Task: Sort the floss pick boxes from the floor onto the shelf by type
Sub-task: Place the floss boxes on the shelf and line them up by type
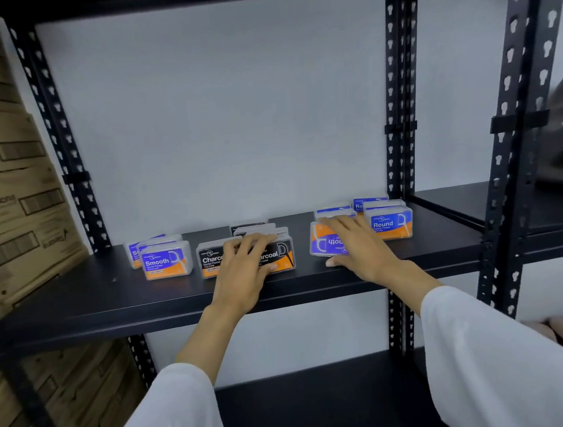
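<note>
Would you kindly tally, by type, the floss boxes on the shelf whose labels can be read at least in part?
Smooth: 3, one upside down under the right hand
Charcoal: 2
Round: 2
Total: 7. The rear boxes show no readable label, so they are not counted.

— What's behind the rack?
— A plain white wall — evenly lit.
— And left of it?
— Stacked brown cartons, beside a black slotted post.
</note>
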`<state>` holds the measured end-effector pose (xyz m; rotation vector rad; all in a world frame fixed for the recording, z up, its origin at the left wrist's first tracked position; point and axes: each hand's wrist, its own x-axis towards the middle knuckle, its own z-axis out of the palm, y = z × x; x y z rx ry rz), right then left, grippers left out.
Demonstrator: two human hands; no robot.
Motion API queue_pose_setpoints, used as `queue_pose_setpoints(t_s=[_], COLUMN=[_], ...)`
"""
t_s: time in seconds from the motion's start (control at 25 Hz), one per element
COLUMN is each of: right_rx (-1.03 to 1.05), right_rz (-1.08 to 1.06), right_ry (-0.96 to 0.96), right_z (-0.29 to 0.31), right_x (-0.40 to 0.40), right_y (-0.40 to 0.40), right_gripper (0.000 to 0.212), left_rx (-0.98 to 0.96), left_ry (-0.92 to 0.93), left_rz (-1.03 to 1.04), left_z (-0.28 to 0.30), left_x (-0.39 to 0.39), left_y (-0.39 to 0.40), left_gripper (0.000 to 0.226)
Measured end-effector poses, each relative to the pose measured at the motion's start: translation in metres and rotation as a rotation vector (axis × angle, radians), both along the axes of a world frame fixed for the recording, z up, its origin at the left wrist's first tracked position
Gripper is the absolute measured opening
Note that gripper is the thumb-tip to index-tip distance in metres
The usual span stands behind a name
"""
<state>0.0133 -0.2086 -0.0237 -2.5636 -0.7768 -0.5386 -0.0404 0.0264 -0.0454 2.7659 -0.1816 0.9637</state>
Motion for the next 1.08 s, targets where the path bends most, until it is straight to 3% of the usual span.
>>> queue_pose_setpoints(t_s=[0.16, 0.44, 0.68, 0.92, 1.08], right_rx=[0.098, 0.110, 0.157, 0.536, 0.803], right_rz=[0.065, 0.013, -0.018, -0.033, -0.006], right_ry=[0.004, 0.049, 0.122, 0.330, 0.376], right_z=[-0.009, -0.008, -0.007, 0.003, 0.013], right_x=[0.003, 0.005, 0.012, 0.006, 0.010], right_y=[-0.002, -0.005, -0.005, -0.006, -0.013], right_gripper=[0.060, 0.065, 0.069, 0.083, 0.070], left_rx=[0.026, -0.057, -0.006, -0.062, -0.142], left_ry=[-0.049, -0.039, -0.056, -0.010, -0.056], left_rz=[0.025, 0.024, 0.051, 0.045, -0.033], left_z=[-0.004, -0.001, -0.003, 0.004, 0.028], left_x=[0.001, -0.002, -0.005, -0.013, -0.014], left_y=[0.001, -0.001, -0.002, -0.007, -0.019], left_gripper=[0.049, 0.050, 0.048, 0.046, 0.039])
